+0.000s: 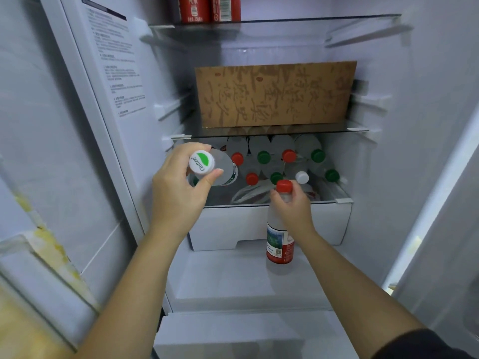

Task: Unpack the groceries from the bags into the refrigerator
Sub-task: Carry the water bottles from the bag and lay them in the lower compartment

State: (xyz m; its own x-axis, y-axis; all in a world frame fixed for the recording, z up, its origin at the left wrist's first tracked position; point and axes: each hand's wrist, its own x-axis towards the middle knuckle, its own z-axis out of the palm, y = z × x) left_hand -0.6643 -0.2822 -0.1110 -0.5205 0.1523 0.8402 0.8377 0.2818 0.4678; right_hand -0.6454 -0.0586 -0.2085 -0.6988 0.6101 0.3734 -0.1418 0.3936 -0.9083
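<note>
My left hand (pixel 178 187) grips a clear water bottle with a white and green cap (pixel 204 164), held on its side with the cap towards me at the left end of the fridge's lower glass shelf (pixel 344 201). My right hand (pixel 293 208) holds the neck of a red-capped bottle with a red label (pixel 281 244), upright and hanging in front of the white drawer (pixel 233 229). Several bottles with red caps (pixel 237 158) and green caps (pixel 264 156) lie stacked on that shelf, caps facing out.
A brown cardboard box (pixel 274 94) fills the shelf above. Two red cans (pixel 210 9) stand on the top glass shelf. A crumpled plastic bag (pixel 248 194) lies at the shelf front. The open fridge door (pixel 39 177) is on my left.
</note>
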